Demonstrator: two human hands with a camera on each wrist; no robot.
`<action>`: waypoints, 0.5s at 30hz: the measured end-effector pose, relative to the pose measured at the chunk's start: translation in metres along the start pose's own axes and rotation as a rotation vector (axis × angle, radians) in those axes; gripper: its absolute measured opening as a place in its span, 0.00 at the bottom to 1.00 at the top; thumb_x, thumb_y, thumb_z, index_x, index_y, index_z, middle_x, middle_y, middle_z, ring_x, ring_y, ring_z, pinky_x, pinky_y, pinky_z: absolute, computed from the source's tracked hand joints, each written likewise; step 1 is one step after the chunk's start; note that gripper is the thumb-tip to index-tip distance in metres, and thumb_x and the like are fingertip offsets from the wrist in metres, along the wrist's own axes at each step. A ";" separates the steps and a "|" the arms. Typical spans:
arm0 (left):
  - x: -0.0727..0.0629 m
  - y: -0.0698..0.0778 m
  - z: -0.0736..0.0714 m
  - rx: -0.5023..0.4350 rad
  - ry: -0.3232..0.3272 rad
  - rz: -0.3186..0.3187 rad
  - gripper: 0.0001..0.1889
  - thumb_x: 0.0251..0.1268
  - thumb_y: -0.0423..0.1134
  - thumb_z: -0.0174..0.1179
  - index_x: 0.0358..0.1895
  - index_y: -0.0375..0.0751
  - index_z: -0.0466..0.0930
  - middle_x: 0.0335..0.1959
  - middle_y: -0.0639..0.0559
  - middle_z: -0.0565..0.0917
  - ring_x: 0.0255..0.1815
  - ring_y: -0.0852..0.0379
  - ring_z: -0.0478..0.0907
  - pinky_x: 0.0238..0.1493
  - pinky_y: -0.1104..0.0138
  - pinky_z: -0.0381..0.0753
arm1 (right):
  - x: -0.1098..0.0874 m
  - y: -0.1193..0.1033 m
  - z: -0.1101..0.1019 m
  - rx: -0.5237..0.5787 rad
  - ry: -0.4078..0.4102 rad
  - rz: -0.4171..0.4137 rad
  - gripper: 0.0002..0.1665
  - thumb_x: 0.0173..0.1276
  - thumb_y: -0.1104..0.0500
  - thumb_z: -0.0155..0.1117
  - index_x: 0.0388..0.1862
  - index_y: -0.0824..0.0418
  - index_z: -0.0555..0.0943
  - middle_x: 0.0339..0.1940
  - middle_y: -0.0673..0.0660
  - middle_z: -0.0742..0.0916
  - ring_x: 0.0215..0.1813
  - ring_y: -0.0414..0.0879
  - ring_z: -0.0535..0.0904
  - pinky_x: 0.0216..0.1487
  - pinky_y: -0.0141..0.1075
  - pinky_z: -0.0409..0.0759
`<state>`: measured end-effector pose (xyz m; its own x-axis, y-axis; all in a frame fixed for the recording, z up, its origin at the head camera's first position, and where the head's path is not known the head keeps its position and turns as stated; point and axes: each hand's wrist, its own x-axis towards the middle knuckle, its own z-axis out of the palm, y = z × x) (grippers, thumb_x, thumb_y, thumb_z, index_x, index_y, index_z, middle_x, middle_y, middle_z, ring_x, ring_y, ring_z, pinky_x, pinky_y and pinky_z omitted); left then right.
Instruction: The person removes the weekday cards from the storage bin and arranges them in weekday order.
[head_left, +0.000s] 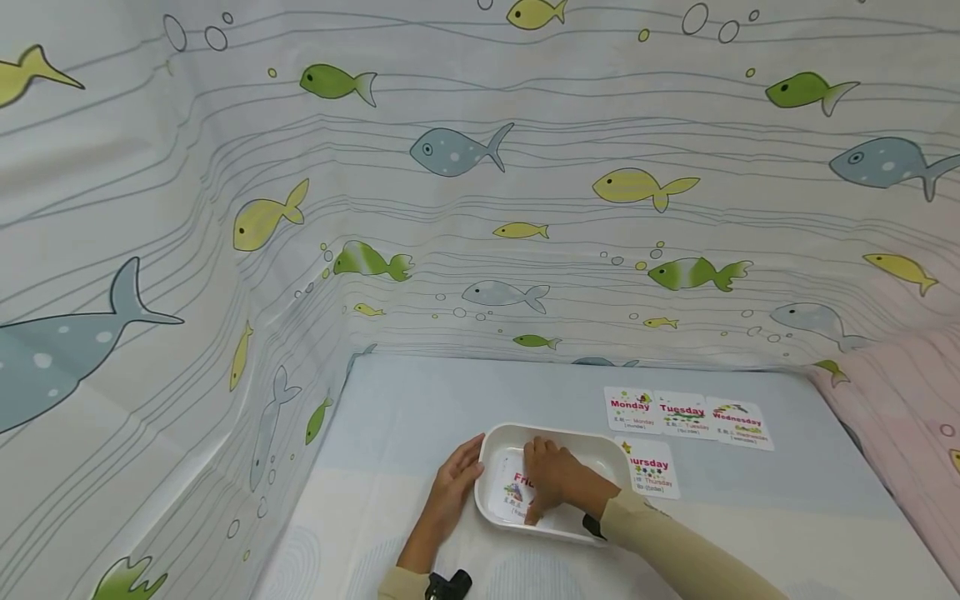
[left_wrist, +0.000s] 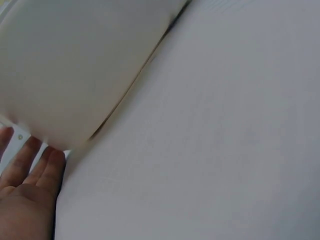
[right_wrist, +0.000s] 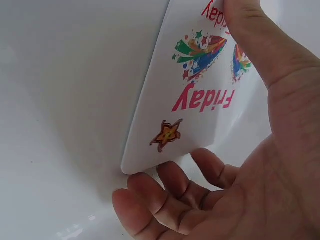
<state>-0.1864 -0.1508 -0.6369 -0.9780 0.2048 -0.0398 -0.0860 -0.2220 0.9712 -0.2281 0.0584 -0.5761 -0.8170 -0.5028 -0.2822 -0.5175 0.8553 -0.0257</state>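
A white rectangular tray (head_left: 607, 454) rests on the cloth-covered table. Inside it, my right hand (head_left: 553, 475) grips a "Friday" card (right_wrist: 200, 100) by its edges, thumb along one side and curled fingertips along another. In the head view, that hand covers part of the card's face. My left hand (head_left: 450, 487) touches the tray's left end from outside, its fingers (left_wrist: 51, 170) fairly straight against the wall. The "Thursday" card (head_left: 656, 473) lies just right of the tray, its left part hidden behind the rim.
Farther back on the table lie the "Monday" card (head_left: 630, 412), "Tuesday" card (head_left: 682, 417) and "Wednesday" card (head_left: 739, 423), side by side in a row. Fish-print cloth (head_left: 570, 275) hangs behind and to the left. Pinkish cloth (head_left: 900, 392) borders the right side.
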 end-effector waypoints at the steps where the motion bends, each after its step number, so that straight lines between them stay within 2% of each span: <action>1: 0.000 0.000 0.000 0.001 0.001 0.000 0.29 0.76 0.40 0.54 0.76 0.43 0.61 0.76 0.40 0.65 0.78 0.44 0.62 0.68 0.76 0.72 | 0.000 0.000 0.000 -0.003 0.012 -0.004 0.63 0.26 0.25 0.83 0.53 0.63 0.70 0.42 0.57 0.75 0.43 0.49 0.73 0.49 0.45 0.83; 6: 0.000 0.001 0.000 0.004 0.010 -0.010 0.29 0.75 0.42 0.55 0.76 0.44 0.62 0.76 0.40 0.66 0.77 0.45 0.63 0.67 0.76 0.72 | -0.002 0.002 0.002 -0.018 0.055 -0.022 0.63 0.25 0.24 0.82 0.52 0.62 0.69 0.40 0.57 0.75 0.40 0.48 0.71 0.43 0.43 0.82; 11: -0.001 0.001 0.000 0.003 0.008 -0.015 0.29 0.75 0.41 0.55 0.76 0.44 0.62 0.75 0.40 0.66 0.77 0.46 0.64 0.67 0.76 0.72 | -0.004 0.005 0.002 -0.043 0.069 -0.050 0.62 0.25 0.23 0.80 0.52 0.60 0.70 0.40 0.55 0.75 0.42 0.47 0.71 0.46 0.42 0.81; 15: -0.001 0.002 0.000 0.003 0.001 -0.010 0.29 0.75 0.41 0.55 0.76 0.43 0.61 0.76 0.40 0.66 0.77 0.46 0.64 0.67 0.75 0.73 | -0.006 0.008 -0.001 -0.013 0.099 -0.080 0.57 0.31 0.28 0.82 0.52 0.58 0.68 0.40 0.55 0.75 0.42 0.47 0.71 0.46 0.41 0.81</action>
<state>-0.1860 -0.1511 -0.6347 -0.9773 0.2060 -0.0497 -0.0951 -0.2170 0.9715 -0.2271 0.0680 -0.5733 -0.7939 -0.5797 -0.1837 -0.5847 0.8107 -0.0315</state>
